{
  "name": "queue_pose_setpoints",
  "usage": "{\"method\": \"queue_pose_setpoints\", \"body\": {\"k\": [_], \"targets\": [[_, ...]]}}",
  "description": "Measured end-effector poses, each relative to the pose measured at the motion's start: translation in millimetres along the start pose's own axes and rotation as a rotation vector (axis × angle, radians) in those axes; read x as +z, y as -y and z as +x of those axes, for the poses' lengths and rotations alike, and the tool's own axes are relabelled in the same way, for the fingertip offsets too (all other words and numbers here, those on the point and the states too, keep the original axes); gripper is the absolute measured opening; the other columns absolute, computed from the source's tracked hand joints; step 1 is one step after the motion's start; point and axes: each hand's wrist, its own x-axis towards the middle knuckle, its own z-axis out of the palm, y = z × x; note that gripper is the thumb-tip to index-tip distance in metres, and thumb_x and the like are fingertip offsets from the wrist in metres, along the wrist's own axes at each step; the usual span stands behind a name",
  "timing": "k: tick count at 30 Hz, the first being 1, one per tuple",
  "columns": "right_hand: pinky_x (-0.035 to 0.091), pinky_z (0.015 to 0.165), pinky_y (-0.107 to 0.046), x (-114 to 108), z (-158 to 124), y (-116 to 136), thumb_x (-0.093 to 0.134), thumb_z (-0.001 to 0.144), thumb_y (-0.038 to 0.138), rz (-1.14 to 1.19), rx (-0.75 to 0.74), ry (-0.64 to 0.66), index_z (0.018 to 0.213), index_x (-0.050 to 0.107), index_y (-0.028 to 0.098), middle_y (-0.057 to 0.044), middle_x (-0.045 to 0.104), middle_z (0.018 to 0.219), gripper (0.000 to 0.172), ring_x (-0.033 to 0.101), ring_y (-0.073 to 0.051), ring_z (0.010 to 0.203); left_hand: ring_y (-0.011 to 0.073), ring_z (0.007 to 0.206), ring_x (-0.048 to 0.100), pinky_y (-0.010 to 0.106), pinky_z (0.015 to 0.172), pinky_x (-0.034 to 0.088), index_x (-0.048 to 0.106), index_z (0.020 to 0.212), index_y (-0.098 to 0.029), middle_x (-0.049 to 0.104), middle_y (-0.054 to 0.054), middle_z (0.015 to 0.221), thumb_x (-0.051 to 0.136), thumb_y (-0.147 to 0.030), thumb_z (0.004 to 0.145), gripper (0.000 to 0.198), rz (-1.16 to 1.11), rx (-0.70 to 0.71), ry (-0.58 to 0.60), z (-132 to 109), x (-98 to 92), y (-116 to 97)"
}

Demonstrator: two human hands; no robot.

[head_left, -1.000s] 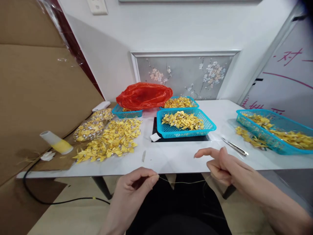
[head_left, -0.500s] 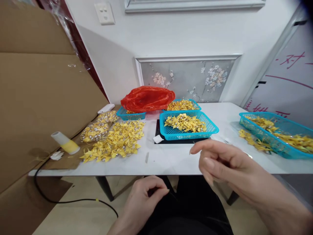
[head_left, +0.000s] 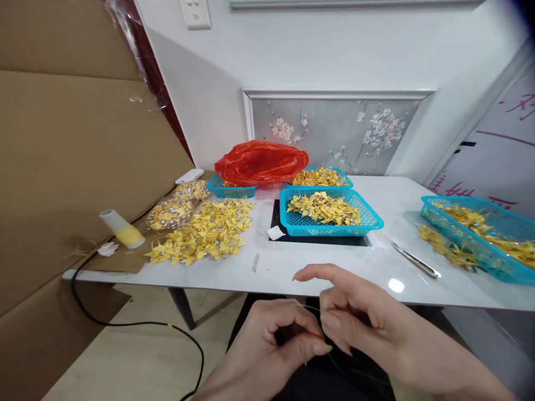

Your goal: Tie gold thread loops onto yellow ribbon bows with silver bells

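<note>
Over my lap, my left hand point(head_left: 280, 345) is closed, its thumb and index fingertip pinched together on a thin, pale thread point(head_left: 311, 308). Strands of it show between the hands and below the fingertips, faint against dark trousers. Right beside it, my right hand point(head_left: 359, 317) has thumb and middle finger closed at the thread, while its index finger points out to the left. What lies inside the pinches is mostly hidden by the fingers. Beyond the hands, yellow ribbon-like pieces with silvery beads point(head_left: 324, 209) fill part of a blue basket point(head_left: 334, 229).
A heap of yellow pieces point(head_left: 204, 234) lies left on the white table point(head_left: 234, 275), near bagged ones point(head_left: 169, 214) and a thread cone point(head_left: 123, 229). A red plastic bag point(head_left: 261, 161) rests behind. At right are a slim metal cutter point(head_left: 416, 260) and another blue basket point(head_left: 480, 250).
My right hand has come down and left, from over the table edge to beside my left hand. The left hand has moved slightly right. The view has shifted, showing the cutter.
</note>
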Motion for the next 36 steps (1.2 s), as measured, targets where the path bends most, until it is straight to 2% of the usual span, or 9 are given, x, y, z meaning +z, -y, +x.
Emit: {"method": "queue_pose_setpoints", "body": {"k": [3, 7, 11, 16, 20, 25, 31, 34, 36], "targets": [[0.034, 0.058, -0.019, 0, -2, -2, 0.04, 0.103, 0.02, -0.047, -0.002, -0.005, 0.141, 0.035, 0.037, 0.007, 0.044, 0.072, 0.042, 0.04, -0.01, 0.062, 0.0106, 0.053, 0.048, 0.022, 0.055, 0.038, 0.073, 0.063, -0.018, 0.06, -0.005, 0.055, 0.07, -0.016, 0.075, 0.012, -0.036, -0.021, -0.065, 0, 1.1, -2], [0.035, 0.057, -0.018, -2, -6, -1, 0.042, 0.1, 0.018, -0.167, 0.013, 0.028, 0.142, 0.034, 0.038, 0.006, 0.047, 0.074, 0.048, 0.041, -0.009, 0.062, 0.0104, 0.052, 0.046, 0.022, 0.053, 0.036, 0.071, 0.061, -0.018, 0.056, -0.005, 0.054, 0.07, -0.017, 0.073, 0.012, -0.053, -0.043, -0.079, 0, 1.7, -4], [0.036, 0.056, -0.016, -6, -7, 3, 0.045, 0.094, 0.012, -0.214, 0.005, 0.109, 0.135, 0.043, 0.035, 0.007, 0.05, 0.072, 0.048, 0.045, -0.008, 0.062, 0.0098, 0.05, 0.045, 0.022, 0.051, 0.034, 0.07, 0.06, -0.017, 0.053, -0.006, 0.052, 0.068, -0.015, 0.072, 0.013, -0.097, -0.069, -0.016, -1, 1.6, -3], [0.036, 0.052, -0.013, -8, -5, 8, 0.046, 0.085, 0.002, -0.151, 0.03, 0.172, 0.139, 0.046, 0.033, 0.008, 0.049, 0.069, 0.062, 0.043, -0.007, 0.058, 0.0106, 0.055, 0.044, 0.023, 0.055, 0.036, 0.069, 0.063, -0.016, 0.054, -0.004, 0.057, 0.066, -0.015, 0.077, 0.015, -0.151, -0.046, 0.07, -1, -0.8, -1], [0.034, 0.051, -0.015, -9, -4, 8, 0.049, 0.08, 0.001, -0.241, 0.01, 0.182, 0.139, 0.049, 0.036, 0.006, 0.053, 0.071, 0.069, 0.044, -0.008, 0.057, 0.0105, 0.055, 0.043, 0.023, 0.056, 0.036, 0.069, 0.066, -0.016, 0.053, -0.004, 0.058, 0.066, -0.013, 0.079, 0.013, -0.182, -0.042, 0.138, -2, -2.2, 1], [0.035, 0.05, -0.017, -11, -3, 2, 0.045, 0.085, 0.006, -0.156, 0.038, 0.27, 0.143, 0.043, 0.029, 0.006, 0.051, 0.066, 0.063, 0.045, -0.008, 0.054, 0.0101, 0.055, 0.044, 0.022, 0.056, 0.035, 0.071, 0.065, -0.017, 0.054, -0.005, 0.058, 0.069, -0.012, 0.076, 0.012, -0.178, -0.065, 0.142, -5, -2.9, 4], [0.035, 0.051, -0.018, -13, -2, -6, 0.044, 0.088, 0.006, -0.115, 0.074, 0.27, 0.148, 0.032, 0.027, 0.006, 0.051, 0.067, 0.065, 0.042, -0.009, 0.055, 0.0126, 0.059, 0.049, 0.024, 0.057, 0.036, 0.071, 0.066, -0.017, 0.057, -0.003, 0.061, 0.069, -0.021, 0.078, 0.012, -0.035, -0.07, 0.119, -7, -1.8, 4], [0.04, 0.057, -0.019, -15, -3, -12, 0.048, 0.09, 0.01, -0.12, 0.06, 0.253, 0.151, 0.027, 0.027, 0.005, 0.054, 0.07, 0.067, 0.048, -0.01, 0.06, 0.0143, 0.062, 0.05, 0.025, 0.059, 0.036, 0.066, 0.065, -0.018, 0.056, -0.002, 0.061, 0.064, -0.024, 0.08, 0.017, 0.088, -0.055, 0.079, -7, -2.4, 0], [0.045, 0.062, -0.021, -15, -6, -17, 0.053, 0.091, 0.017, -0.185, 0.053, 0.135, 0.151, 0.028, 0.03, 0.002, 0.061, 0.085, 0.066, 0.053, -0.011, 0.068, 0.0145, 0.062, 0.047, 0.026, 0.06, 0.034, 0.062, 0.064, -0.019, 0.054, -0.003, 0.061, 0.061, -0.027, 0.082, 0.02, 0.146, -0.067, 0.029, -8, -3.7, -2]]}}
